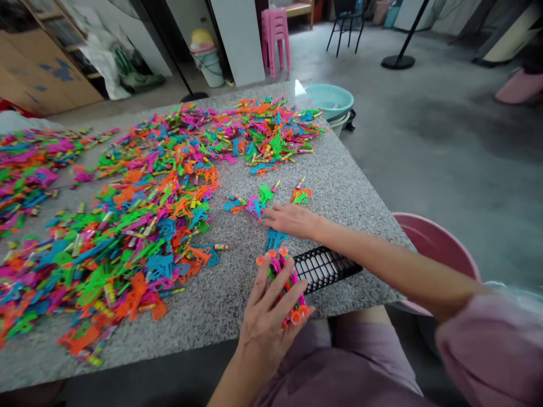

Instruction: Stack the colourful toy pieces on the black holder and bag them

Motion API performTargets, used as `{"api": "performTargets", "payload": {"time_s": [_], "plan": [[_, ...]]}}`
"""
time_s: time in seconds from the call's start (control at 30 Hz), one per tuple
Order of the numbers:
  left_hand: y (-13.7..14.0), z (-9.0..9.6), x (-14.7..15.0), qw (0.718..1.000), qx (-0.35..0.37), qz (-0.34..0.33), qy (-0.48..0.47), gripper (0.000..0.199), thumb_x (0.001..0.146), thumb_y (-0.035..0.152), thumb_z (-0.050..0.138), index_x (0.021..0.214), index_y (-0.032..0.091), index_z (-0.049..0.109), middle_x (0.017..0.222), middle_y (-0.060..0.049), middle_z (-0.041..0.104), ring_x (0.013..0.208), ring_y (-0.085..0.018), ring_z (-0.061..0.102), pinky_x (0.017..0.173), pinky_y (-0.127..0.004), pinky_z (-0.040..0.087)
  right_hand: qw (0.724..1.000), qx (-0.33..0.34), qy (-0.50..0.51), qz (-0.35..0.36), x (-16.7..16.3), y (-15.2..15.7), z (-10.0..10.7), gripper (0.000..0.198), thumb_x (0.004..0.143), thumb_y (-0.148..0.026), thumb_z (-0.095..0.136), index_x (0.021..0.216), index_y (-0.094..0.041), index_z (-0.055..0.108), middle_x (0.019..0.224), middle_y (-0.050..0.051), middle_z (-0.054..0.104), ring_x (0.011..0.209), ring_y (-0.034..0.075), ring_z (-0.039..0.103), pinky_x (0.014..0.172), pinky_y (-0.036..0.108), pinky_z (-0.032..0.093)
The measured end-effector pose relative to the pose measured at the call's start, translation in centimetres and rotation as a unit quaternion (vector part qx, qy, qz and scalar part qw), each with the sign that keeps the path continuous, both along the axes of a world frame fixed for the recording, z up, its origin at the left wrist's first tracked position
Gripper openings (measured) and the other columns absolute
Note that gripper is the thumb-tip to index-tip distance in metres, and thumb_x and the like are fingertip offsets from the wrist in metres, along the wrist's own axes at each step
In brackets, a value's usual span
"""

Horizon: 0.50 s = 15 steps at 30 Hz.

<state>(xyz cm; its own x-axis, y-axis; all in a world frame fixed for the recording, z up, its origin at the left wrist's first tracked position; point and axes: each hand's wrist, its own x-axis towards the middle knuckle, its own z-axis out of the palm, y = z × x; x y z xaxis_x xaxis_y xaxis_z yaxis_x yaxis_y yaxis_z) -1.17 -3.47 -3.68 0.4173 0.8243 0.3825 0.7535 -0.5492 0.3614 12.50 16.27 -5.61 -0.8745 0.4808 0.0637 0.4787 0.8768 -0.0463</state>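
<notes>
My left hand [267, 308] lies over a bundle of suction-cup darts [293, 277] at the near table edge, fingers spread round it. Orange cups show at both ends of the pink and green shafts. My right hand [294, 219] reaches across the stone table, its fingers bent together at a small group of flat plastic toy guns [255, 206] in pink, blue and green. What its fingertips grip is hidden. A blue plastic piece [275, 239] shows below that palm. Beside the darts lies a black lattice basket [324, 268], under my right forearm.
Large heaps of bright toy guns [161, 226] cover the left and far parts of the granite table [356, 198]. An orange and green pair [301, 195] lies beyond my right hand. A pink tub [436, 249] stands off the right edge, a turquoise basin [331, 99] past the far corner.
</notes>
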Motion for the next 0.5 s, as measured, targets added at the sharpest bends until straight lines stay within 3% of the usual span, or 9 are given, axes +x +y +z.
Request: {"api": "performTargets", "payload": {"time_s": [0.07, 0.1, 0.17, 0.23, 0.3, 0.4, 0.43, 0.5], "plan": [[0.0, 0.2, -0.3, 1.0, -0.008, -0.008, 0.012, 0.042, 0.089, 0.025, 0.064, 0.13, 0.02, 0.057, 0.151, -0.01, 0.044, 0.149, -0.038, 0.013, 0.11, -0.06, 0.04, 0.995, 0.008, -0.041, 0.095, -1.7, 1.8, -0.7, 0.03, 0.096, -0.007, 0.036, 0.109, -0.012, 0.063, 0.115, 0.014, 0.064, 0.103, 0.023, 0.059, 0.079, 0.032, 0.047], [0.0, 0.2, -0.4, 1.0, -0.006, -0.011, 0.012, 0.043, 0.089, 0.025, 0.064, 0.131, 0.02, 0.056, 0.151, -0.011, 0.043, 0.149, -0.038, 0.013, 0.11, -0.06, 0.04, 0.993, 0.005, -0.048, 0.109, -1.9, 2.3, -1.0, 0.031, 0.096, -0.006, 0.035, 0.109, -0.011, 0.063, 0.112, 0.014, 0.065, 0.101, 0.023, 0.06, 0.079, 0.033, 0.047], [0.1, 0.2, -0.5, 1.0, 0.001, -0.013, 0.005, 0.043, 0.089, 0.024, 0.065, 0.131, 0.021, 0.056, 0.151, -0.01, 0.043, 0.148, -0.038, 0.014, 0.111, -0.06, 0.04, 0.997, -0.019, -0.023, 0.076, -0.9, 2.3, -1.4, 0.029, 0.094, -0.004, 0.037, 0.108, -0.01, 0.062, 0.105, 0.014, 0.067, 0.095, 0.023, 0.062, 0.077, 0.033, 0.047], [0.2, 0.1, -0.6, 1.0, 0.007, -0.015, -0.004, 0.043, 0.088, 0.023, 0.065, 0.13, 0.021, 0.057, 0.151, -0.01, 0.044, 0.148, -0.038, 0.015, 0.111, -0.059, 0.04, 0.995, -0.082, 0.061, -0.012, 1.7, 1.0, -1.6, 0.023, 0.09, -0.005, 0.045, 0.106, -0.012, 0.06, 0.098, 0.011, 0.068, 0.085, 0.02, 0.063, 0.074, 0.031, 0.047], [0.2, 0.1, -0.6, 1.0, 0.004, -0.018, -0.007, 0.042, 0.088, 0.021, 0.065, 0.129, 0.02, 0.058, 0.15, -0.01, 0.044, 0.148, -0.038, 0.017, 0.11, -0.058, 0.041, 0.959, -0.19, 0.177, -0.116, 4.6, -1.4, -1.8, 0.016, 0.086, -0.011, 0.056, 0.1, -0.014, 0.059, 0.089, 0.006, 0.068, 0.075, 0.017, 0.062, 0.069, 0.028, 0.047], [0.1, 0.2, -0.8, 1.0, -0.011, -0.025, -0.006, 0.044, 0.087, 0.017, 0.065, 0.131, 0.019, 0.057, 0.151, -0.012, 0.043, 0.148, -0.039, 0.018, 0.109, -0.058, 0.042, 0.854, -0.366, 0.324, -0.18, 6.8, -6.2, -2.7, 0.012, 0.083, -0.022, 0.062, 0.093, -0.019, 0.057, 0.081, 0.001, 0.067, 0.07, 0.015, 0.062, 0.066, 0.025, 0.048], [0.1, 0.2, -0.8, 1.0, -0.014, -0.026, -0.005, 0.045, 0.087, 0.016, 0.065, 0.131, 0.019, 0.057, 0.151, -0.012, 0.043, 0.147, -0.039, 0.019, 0.109, -0.059, 0.041, 0.828, -0.398, 0.35, -0.18, 6.8, -7.6, -3.1, 0.012, 0.083, -0.023, 0.062, 0.093, -0.02, 0.057, 0.081, 0.0, 0.067, 0.07, 0.014, 0.063, 0.066, 0.025, 0.049], [0.1, 0.4, -0.7, 1.0, -0.015, -0.023, -0.002, 0.046, 0.087, 0.016, 0.066, 0.131, 0.02, 0.057, 0.152, -0.012, 0.042, 0.147, -0.039, 0.021, 0.11, -0.059, 0.04, 0.813, -0.411, 0.371, -0.18, 5.9, -9.5, -3.8, 0.013, 0.081, -0.02, 0.062, 0.093, -0.02, 0.056, 0.082, 0.0, 0.066, 0.072, 0.015, 0.063, 0.066, 0.024, 0.047]]}}
